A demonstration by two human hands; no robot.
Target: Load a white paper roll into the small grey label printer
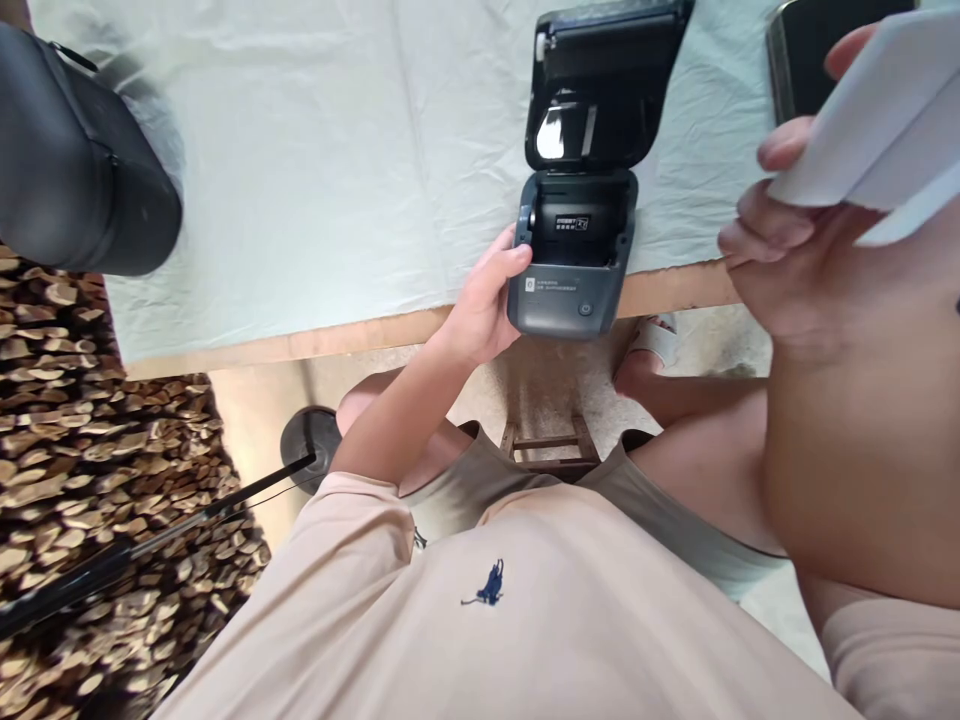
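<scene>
The left hand (484, 310) reaches forward with the forearm angled up from the lap, fingers curled around the left side wall of a small label printer (574, 270), thumb on top near the open bay; the grip is a loose side hold, not a full wrap. The right hand (780, 250) is raised close to the camera at the right, wrist bent, fingers pinched shut on a stack of white paper (877, 120), flat, stiff-looking, with sharp folded edges fanning toward the upper right. The printer sits at the near edge of the table, its front overhanging slightly; it is dark grey matte plastic, boxy with rounded corners, a round button on the front face and a small label strip. Its lid (600, 80) is swung fully open and tilted back, glossy black inside with a roller bar along the top. The paper bay is a dark hollow; only a printed sticker shows on its back wall. The table (675, 290) has a bare wooden edge and is covered by a pale green, wrinkled cloth (300, 150). A dark phone-like slab (806, 50) lies at the top right, partly hidden by fingers. A rounded black case (75, 170) sits at the far left.
</scene>
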